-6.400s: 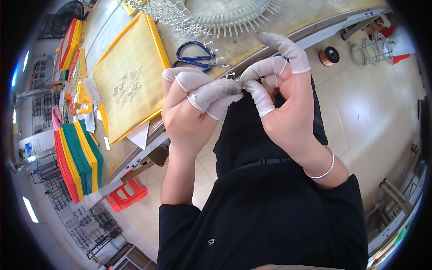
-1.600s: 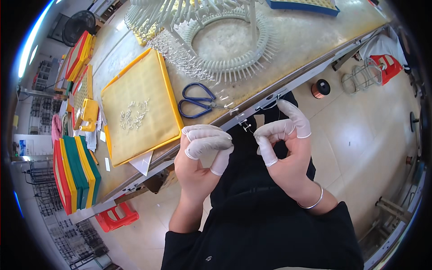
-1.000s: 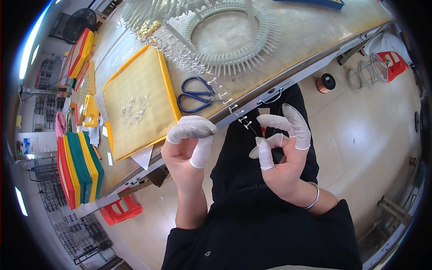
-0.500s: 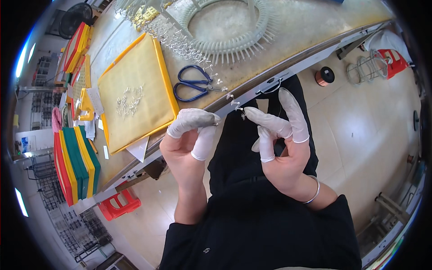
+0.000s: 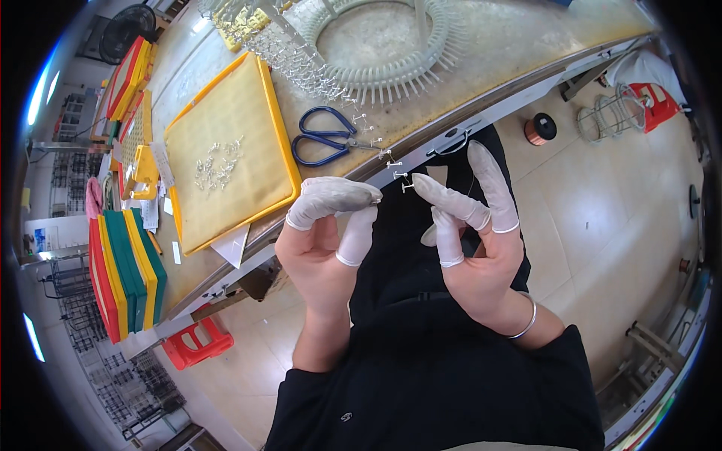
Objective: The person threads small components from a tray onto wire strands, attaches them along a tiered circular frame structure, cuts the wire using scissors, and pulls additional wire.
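My left hand [image 5: 327, 218], in white finger cots, pinches thumb and forefinger together. A bit of silver shows at the tips, most of it hidden. To its right is my right hand [image 5: 477, 240], also in finger cots, its middle finger raised and its forefinger at the end of a strand of small silver pieces [image 5: 398, 174]. The strand runs taut from the table edge to that fingertip; where the fingers grip it is partly hidden. Blue-handled scissors [image 5: 323, 137] lie beside it. A yellow-rimmed tray [image 5: 180, 146] carries a loose pile of silver pieces [image 5: 218, 167].
A round pale rack with many prongs [image 5: 376, 83] stands on the table, with silver strands heaped at its left. Stacked red, yellow and green trays [image 5: 128, 274] are at the left. A copper wire spool [image 5: 540, 128] and a red stool [image 5: 198, 343] are on the floor.
My left hand has moved right, its fingertips nearer the strand's end. The last silver pieces by my right forefinger now hang spread apart; my right hand has barely shifted.
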`<state>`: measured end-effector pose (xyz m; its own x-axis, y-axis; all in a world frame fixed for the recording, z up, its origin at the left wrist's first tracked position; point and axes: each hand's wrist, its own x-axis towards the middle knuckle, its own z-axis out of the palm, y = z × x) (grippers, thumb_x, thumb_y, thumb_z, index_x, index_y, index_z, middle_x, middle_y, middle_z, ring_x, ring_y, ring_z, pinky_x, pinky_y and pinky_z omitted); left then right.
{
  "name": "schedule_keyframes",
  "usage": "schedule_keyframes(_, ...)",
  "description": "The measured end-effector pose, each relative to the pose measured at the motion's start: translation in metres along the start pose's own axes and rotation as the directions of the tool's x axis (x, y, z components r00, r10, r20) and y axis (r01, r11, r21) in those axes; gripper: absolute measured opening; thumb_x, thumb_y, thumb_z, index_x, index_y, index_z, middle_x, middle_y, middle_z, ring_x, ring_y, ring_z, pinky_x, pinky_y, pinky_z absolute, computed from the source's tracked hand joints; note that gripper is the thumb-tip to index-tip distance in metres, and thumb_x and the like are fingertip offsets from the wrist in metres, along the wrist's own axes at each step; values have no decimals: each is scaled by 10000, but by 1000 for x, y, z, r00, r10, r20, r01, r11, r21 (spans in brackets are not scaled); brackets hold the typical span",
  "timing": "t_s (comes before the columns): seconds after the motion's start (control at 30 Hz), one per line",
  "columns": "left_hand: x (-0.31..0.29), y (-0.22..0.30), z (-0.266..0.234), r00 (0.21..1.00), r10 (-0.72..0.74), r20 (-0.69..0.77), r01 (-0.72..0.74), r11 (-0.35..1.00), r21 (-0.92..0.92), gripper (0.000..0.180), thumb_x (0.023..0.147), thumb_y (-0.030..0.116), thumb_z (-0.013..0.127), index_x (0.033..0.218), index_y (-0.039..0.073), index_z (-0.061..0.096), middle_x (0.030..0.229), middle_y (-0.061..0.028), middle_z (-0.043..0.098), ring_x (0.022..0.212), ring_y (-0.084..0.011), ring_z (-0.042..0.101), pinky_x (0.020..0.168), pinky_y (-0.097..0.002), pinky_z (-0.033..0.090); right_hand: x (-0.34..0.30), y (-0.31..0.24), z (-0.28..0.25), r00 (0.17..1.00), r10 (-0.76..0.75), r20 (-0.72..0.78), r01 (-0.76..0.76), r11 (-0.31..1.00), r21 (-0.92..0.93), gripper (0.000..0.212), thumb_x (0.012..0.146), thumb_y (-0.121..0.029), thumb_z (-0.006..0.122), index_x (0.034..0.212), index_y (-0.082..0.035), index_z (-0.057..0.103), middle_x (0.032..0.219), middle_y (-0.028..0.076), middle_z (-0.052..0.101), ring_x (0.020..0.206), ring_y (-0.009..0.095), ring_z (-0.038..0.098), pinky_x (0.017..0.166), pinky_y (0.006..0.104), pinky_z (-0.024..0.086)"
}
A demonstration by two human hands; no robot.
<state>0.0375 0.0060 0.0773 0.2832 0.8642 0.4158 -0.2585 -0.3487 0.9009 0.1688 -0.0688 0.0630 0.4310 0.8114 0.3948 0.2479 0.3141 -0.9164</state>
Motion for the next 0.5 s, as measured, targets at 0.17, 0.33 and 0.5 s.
schedule_keyframes(0.17, 0, 7, 16, 989, -44, -140, 51, 998, 48, 219, 702, -173, 594, 875, -41, 577, 881, -115, 598, 851, -200, 582, 797, -301, 466, 3, -6, -2, 1000, 15, -26, -13, 998, 63, 667, 791, 138, 506, 1371, 21, 197, 1083, 190, 600, 633, 61, 557, 588, 187, 486)
schedule_keyframes(0.33, 5, 3, 16, 979, 195, 55, -201, 895, 399, 259, 632, -109, 680, 841, 25, 608, 822, -54, 625, 817, -198, 567, 750, -297, 429, 3, -10, -3, 987, 154, -48, -145, 977, 153, 630, 791, 122, 517, 1341, 10, 230, 872, 88, 562, 631, 73, 554, 573, 193, 479)
schedule_keyframes(0.5, 13, 10, 25, 946, 253, 202, -323, 724, 609, 272, 576, -46, 721, 793, 88, 626, 815, -24, 607, 752, -193, 532, 689, -287, 383, 0, -5, -5, 986, 156, -49, -148, 979, 138, 629, 786, 112, 539, 1331, 4, 244, 862, 67, 572, 656, 68, 559, 587, 179, 456)
